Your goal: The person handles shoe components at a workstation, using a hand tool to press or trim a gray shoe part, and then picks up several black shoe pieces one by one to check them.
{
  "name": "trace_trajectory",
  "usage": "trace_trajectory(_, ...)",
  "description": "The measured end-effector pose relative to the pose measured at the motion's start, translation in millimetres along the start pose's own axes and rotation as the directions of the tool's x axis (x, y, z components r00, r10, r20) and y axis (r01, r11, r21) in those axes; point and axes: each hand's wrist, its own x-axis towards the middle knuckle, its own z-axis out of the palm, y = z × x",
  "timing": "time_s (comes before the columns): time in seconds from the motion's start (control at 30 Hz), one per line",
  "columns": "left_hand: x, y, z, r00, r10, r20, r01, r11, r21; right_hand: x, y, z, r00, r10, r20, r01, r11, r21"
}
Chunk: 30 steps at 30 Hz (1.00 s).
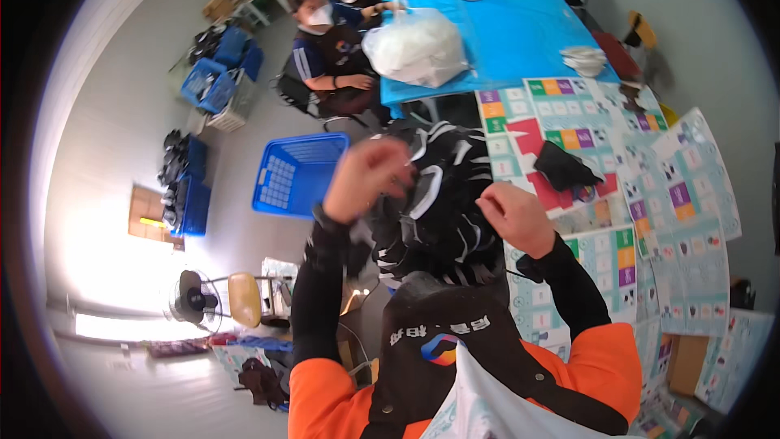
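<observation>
A heap of black fabric pieces with white stripes point(443, 207) lies bunched right in front of my apron. My left hand point(370, 175) is over the heap's left side, smeared by motion, so its grip cannot be made out. At the heap's right edge is my right hand point(520, 215), thumb and fingers drawn together in a pinch. Whatever might be between those fingertips is hidden. To the right, a black fabric piece point(565, 167) rests on red sheets point(526, 140) on the paper-covered table.
A blue plastic basket point(305, 140) stands on the floor at left. Ahead, a white plastic bag point(418, 47) sits on the blue-covered table point(528, 28), with a seated person point(329, 61) beside it. Printed sheets point(569, 284) cover the right-hand table. A fan point(195, 297) stands at lower left.
</observation>
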Motion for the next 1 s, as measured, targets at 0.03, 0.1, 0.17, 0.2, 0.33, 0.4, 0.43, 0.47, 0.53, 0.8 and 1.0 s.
trace_trajectory(0.03, -15, -14, 24, 0.997, -0.02, 0.072, 0.019, 1.0, 0.021, 1, -5, 0, 0.996, -0.08, 0.032, 0.079, 0.997, 0.028)
trace_trajectory(0.1, -47, -45, 51, 0.986, -0.054, 0.157, 0.053, 0.999, 0.013, 0, -15, 10, 0.979, -0.077, 0.188, 0.036, 0.977, 0.212)
trace_trajectory(0.17, -39, -60, 57, 0.98, -0.044, 0.194, 0.05, 0.998, -0.027, 3, -18, 13, 0.972, -0.073, 0.225, 0.02, 0.973, 0.229)
trace_trajectory(0.2, -34, -62, 55, 0.975, -0.051, 0.216, 0.064, 0.996, -0.055, 6, -18, 16, 0.967, -0.033, 0.253, -0.027, 0.973, 0.23)
trace_trajectory(0.33, -35, -63, 42, 0.962, -0.038, 0.271, 0.052, 0.998, -0.044, 7, -26, 27, 0.962, -0.003, 0.273, -0.062, 0.972, 0.228)
trace_trajectory(0.4, -45, -62, 36, 0.972, -0.033, 0.235, 0.044, 0.998, -0.041, 12, -31, 33, 0.958, -0.032, 0.286, -0.039, 0.97, 0.241)
trace_trajectory(0.43, -50, -65, 31, 0.987, 0.014, 0.16, -0.013, 1.0, -0.006, 15, -36, 35, 0.952, -0.041, 0.303, -0.027, 0.976, 0.218)
trace_trajectory(0.47, -56, -66, 27, 0.994, 0.064, 0.085, -0.067, 0.997, 0.037, 17, -40, 37, 0.946, -0.052, 0.319, -0.012, 0.98, 0.196)
trace_trajectory(0.53, -51, -42, 21, 0.708, 0.695, -0.123, -0.378, 0.521, 0.766, 13, -31, 38, 0.962, -0.031, 0.271, -0.021, 0.982, 0.186)
trace_trajectory(0.8, -54, 41, -99, -0.013, 0.995, -0.101, 0.482, 0.095, 0.871, 22, 82, 51, 0.963, 0.175, 0.205, -0.2, 0.974, 0.109)
trace_trajectory(1.0, -23, 40, -127, 0.209, 0.972, -0.107, 0.617, -0.047, 0.785, 30, 272, 36, 0.906, 0.405, -0.118, -0.422, 0.882, -0.209)
